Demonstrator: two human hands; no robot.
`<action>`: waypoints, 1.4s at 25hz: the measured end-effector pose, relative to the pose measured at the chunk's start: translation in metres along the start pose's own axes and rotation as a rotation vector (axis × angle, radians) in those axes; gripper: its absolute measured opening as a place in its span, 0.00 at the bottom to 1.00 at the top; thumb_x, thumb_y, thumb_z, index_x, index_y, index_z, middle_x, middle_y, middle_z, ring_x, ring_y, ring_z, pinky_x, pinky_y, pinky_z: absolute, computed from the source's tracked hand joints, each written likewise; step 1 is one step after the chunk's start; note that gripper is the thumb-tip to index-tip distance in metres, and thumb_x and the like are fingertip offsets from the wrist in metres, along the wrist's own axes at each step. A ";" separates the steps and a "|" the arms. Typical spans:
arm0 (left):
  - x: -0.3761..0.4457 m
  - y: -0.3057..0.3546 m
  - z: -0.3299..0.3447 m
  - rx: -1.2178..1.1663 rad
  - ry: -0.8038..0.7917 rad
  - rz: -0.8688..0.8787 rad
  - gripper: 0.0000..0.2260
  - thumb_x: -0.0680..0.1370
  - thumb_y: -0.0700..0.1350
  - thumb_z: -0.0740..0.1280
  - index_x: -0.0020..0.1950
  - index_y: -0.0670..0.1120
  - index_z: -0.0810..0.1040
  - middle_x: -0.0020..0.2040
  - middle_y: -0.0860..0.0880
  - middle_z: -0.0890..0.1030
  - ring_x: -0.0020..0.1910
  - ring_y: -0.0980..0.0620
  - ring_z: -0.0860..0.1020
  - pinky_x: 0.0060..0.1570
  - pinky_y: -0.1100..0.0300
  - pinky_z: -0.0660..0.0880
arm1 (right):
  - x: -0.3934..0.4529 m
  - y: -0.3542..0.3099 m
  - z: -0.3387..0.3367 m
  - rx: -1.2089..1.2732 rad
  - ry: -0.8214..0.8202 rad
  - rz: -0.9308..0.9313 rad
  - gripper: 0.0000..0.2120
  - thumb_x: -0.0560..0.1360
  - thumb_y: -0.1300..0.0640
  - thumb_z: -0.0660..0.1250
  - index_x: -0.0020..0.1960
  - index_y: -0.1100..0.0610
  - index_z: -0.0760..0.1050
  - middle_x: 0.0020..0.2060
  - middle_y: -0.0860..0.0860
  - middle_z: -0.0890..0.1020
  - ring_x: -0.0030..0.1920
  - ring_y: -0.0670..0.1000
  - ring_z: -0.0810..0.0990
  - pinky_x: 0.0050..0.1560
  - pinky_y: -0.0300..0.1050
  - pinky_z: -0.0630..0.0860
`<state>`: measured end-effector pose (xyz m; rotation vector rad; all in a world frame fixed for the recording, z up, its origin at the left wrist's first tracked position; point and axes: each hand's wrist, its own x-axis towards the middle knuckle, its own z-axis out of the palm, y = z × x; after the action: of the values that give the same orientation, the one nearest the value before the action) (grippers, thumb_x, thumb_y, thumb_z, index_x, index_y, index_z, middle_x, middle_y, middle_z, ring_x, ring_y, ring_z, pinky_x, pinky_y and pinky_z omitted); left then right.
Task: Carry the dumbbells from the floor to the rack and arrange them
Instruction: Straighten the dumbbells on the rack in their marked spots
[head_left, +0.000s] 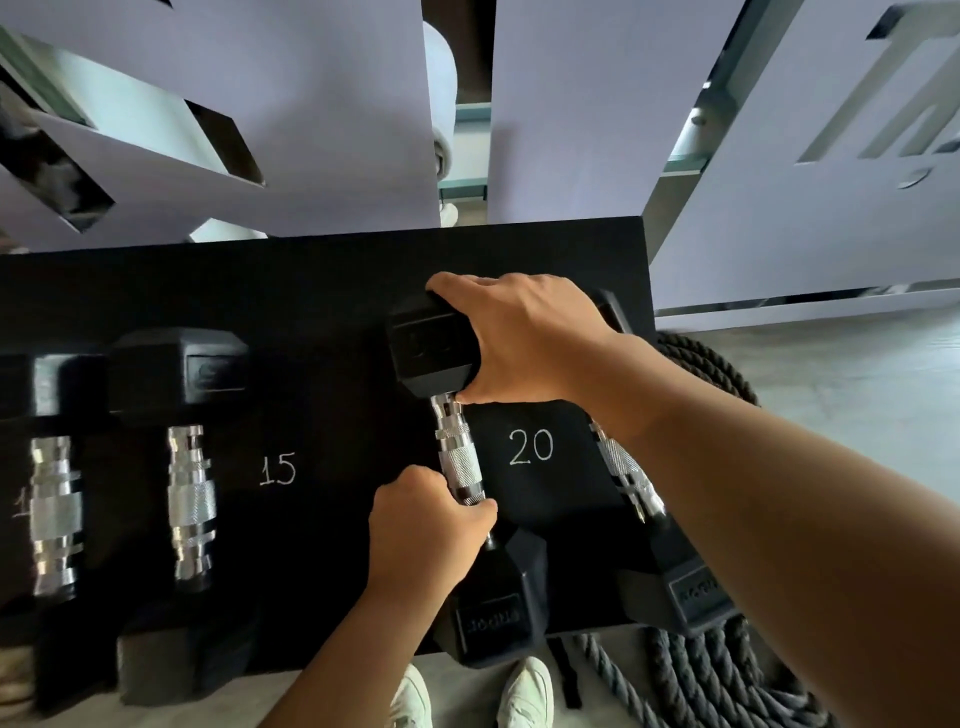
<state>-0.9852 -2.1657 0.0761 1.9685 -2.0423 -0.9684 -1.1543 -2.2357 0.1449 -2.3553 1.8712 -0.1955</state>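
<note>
- Left hand (423, 525): fingers curled round the lower part of the knurled chrome handle (460, 457) of the dumbbell (467, 467) being set down; judged to steer the near end while the weight settles.
- Right hand (519, 343): fingers and thumb wrapped over the far hexagonal head (428, 348), the thumb tip touching the handle collar; judged to carry the far end and guide its line.
- The two-handed hold suits a heavy, end-weighted object: one hand at each end limits swinging and allows the angle to be corrected.
- Location of the dumbbell: on the black rack (322, 270), just left of the chalked "20" (531, 447), lying slightly askew, its near head (493, 603) overhanging the front edge. Whether it rests fully on the surface cannot be told.
- Appearance: black rubber hex heads with moulded lettering too blurred to read; bright handle with a knurled band between smooth collars.
- Second dumbbell (670, 530): right of the "20", partly hidden by the right forearm, also tilted; the pair appears to flank their number.
- Two further dumbbells (189, 499) lie left of the chalked "15" (278, 469), parallel, handles pointing front to back.
- Coiled rope (727, 675) lies on the floor beside the rack; white shoes (524, 696) stand below its front edge.
</note>
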 end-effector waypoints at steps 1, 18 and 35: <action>0.000 0.005 -0.006 0.118 -0.023 0.047 0.20 0.71 0.55 0.76 0.31 0.48 0.70 0.28 0.53 0.77 0.25 0.57 0.73 0.23 0.68 0.65 | -0.002 0.003 -0.003 0.004 -0.018 0.002 0.41 0.68 0.35 0.75 0.76 0.45 0.64 0.57 0.43 0.82 0.52 0.53 0.82 0.44 0.47 0.76; -0.018 0.103 0.101 -0.289 -0.136 -0.052 0.16 0.66 0.51 0.77 0.28 0.45 0.74 0.29 0.48 0.82 0.31 0.49 0.82 0.31 0.61 0.78 | -0.063 0.090 0.007 0.228 0.040 0.006 0.45 0.62 0.48 0.83 0.75 0.50 0.68 0.65 0.48 0.75 0.60 0.49 0.76 0.53 0.36 0.75; -0.013 0.089 0.085 -0.101 -0.182 0.082 0.18 0.66 0.53 0.75 0.27 0.44 0.71 0.25 0.49 0.76 0.27 0.48 0.78 0.24 0.64 0.64 | -0.082 0.087 0.004 0.227 0.112 0.252 0.47 0.60 0.44 0.84 0.74 0.50 0.68 0.65 0.47 0.76 0.59 0.53 0.79 0.54 0.41 0.76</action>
<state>-1.1032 -2.1299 0.0615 1.7912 -2.1012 -1.2468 -1.2554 -2.1748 0.1231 -1.9798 2.0508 -0.4931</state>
